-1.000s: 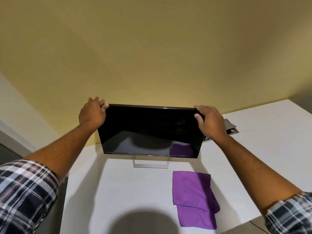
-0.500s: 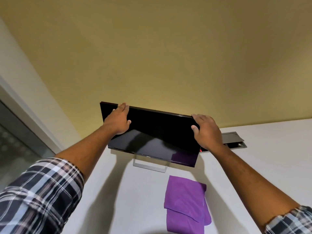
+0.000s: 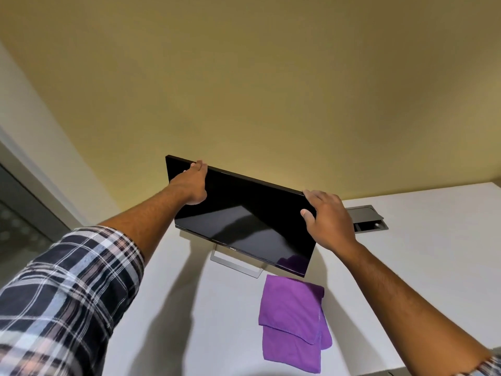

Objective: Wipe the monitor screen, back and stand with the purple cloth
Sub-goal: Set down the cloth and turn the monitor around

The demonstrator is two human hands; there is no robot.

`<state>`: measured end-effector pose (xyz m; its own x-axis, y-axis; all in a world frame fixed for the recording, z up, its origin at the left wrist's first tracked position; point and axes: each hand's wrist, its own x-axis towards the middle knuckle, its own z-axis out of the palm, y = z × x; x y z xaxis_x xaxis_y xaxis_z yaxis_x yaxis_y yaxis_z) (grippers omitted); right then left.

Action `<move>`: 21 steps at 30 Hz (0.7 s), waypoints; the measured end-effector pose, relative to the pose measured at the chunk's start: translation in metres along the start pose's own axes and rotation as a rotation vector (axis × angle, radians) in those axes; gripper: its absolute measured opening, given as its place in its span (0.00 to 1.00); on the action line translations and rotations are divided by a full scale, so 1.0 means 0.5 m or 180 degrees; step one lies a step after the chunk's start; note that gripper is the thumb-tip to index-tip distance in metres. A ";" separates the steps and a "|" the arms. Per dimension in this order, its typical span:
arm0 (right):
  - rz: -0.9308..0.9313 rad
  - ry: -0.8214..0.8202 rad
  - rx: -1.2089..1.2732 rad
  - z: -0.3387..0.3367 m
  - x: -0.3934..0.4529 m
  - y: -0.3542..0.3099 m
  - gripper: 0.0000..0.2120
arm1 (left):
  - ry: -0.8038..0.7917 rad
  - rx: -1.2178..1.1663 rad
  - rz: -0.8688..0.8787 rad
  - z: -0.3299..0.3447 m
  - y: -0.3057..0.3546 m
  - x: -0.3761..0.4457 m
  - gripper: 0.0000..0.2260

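Standing on white desk (image 3: pixel 423 267), monitor (image 3: pixel 244 221), purple cloth (image 3: pixel 291 321), yellow wall (image 3: pixel 271 90)

- The monitor screen (image 3: pixel 244 226) is glossy black and mirrors the room.
- The monitor stand (image 3: pixel 235 264) looks like brushed silvery metal.
- The purple cloth (image 3: pixel 292 321) is soft, matt fabric with stitched edges.
- The desk (image 3: pixel 420 267) is smooth, matt white.
- The plaid sleeve (image 3: pixel 67 294) is woven cloth.
- The cable hatch (image 3: pixel 366 217) looks like matt grey metal.

Both arms are stretched forward — the left hand (image 3: pixel 193 185) is hooked over an edge at eleven o'clock, the right hand (image 3: pixel 326 221) clasped at one o'clock.
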<state>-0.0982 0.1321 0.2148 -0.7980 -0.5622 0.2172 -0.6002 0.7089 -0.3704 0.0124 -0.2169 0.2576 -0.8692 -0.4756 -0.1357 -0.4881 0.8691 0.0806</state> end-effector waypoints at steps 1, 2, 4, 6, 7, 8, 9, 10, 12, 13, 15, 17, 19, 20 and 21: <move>0.0014 0.0021 -0.0002 0.000 -0.010 -0.002 0.25 | -0.0033 -0.0014 0.0042 0.000 -0.001 0.001 0.41; 0.0024 0.0052 -0.0004 0.001 -0.019 -0.005 0.25 | -0.0057 -0.0030 0.0090 0.000 -0.002 0.003 0.41; 0.0048 0.0115 0.0003 0.002 -0.036 -0.009 0.26 | -0.0098 -0.0068 0.0166 -0.002 -0.001 0.005 0.42; 0.0089 0.0167 0.0004 0.001 -0.051 -0.013 0.26 | -0.0104 -0.0103 0.0236 -0.003 0.004 0.008 0.42; 0.0106 0.0191 0.0001 0.000 -0.059 -0.017 0.26 | -0.0098 -0.0113 0.0266 -0.003 0.006 0.009 0.42; 0.0123 0.0218 -0.0003 -0.001 -0.066 -0.021 0.26 | -0.0095 -0.0118 0.0298 -0.004 0.009 0.012 0.42; 0.0143 0.0249 -0.0012 -0.001 -0.074 -0.025 0.26 | -0.0096 -0.0122 0.0331 -0.005 0.012 0.016 0.42; 0.0167 0.0272 -0.0026 -0.001 -0.081 -0.029 0.26 | -0.0096 -0.0122 0.0363 -0.006 0.015 0.020 0.42; 0.0210 0.0290 -0.0068 -0.003 -0.095 -0.037 0.27 | -0.0095 -0.0116 0.0428 -0.009 0.021 0.026 0.42; 0.0223 0.0288 -0.0097 -0.004 -0.101 -0.042 0.27 | -0.0098 -0.0112 0.0459 -0.010 0.023 0.030 0.42; 0.0258 0.0281 -0.0136 -0.008 -0.112 -0.051 0.28 | -0.0113 -0.0099 0.0502 -0.011 0.027 0.037 0.42; 0.0311 0.0272 -0.0139 -0.011 -0.124 -0.061 0.28 | -0.0139 -0.0118 0.0521 -0.011 0.034 0.043 0.42; 0.0374 0.0266 -0.0147 -0.014 -0.137 -0.070 0.29 | -0.0168 -0.0143 0.0547 -0.011 0.042 0.047 0.42; 0.0394 0.0259 -0.0153 -0.015 -0.144 -0.074 0.29 | -0.0177 -0.0145 0.0558 -0.011 0.047 0.048 0.42; 0.0409 0.0251 -0.0159 -0.016 -0.150 -0.078 0.29 | -0.0184 -0.0139 0.0567 -0.012 0.050 0.049 0.41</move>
<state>-0.0153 0.1501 0.2202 -0.8690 -0.4317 0.2418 -0.4933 0.7943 -0.3547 -0.0216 -0.2075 0.2622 -0.9367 -0.3050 -0.1717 -0.3310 0.9314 0.1512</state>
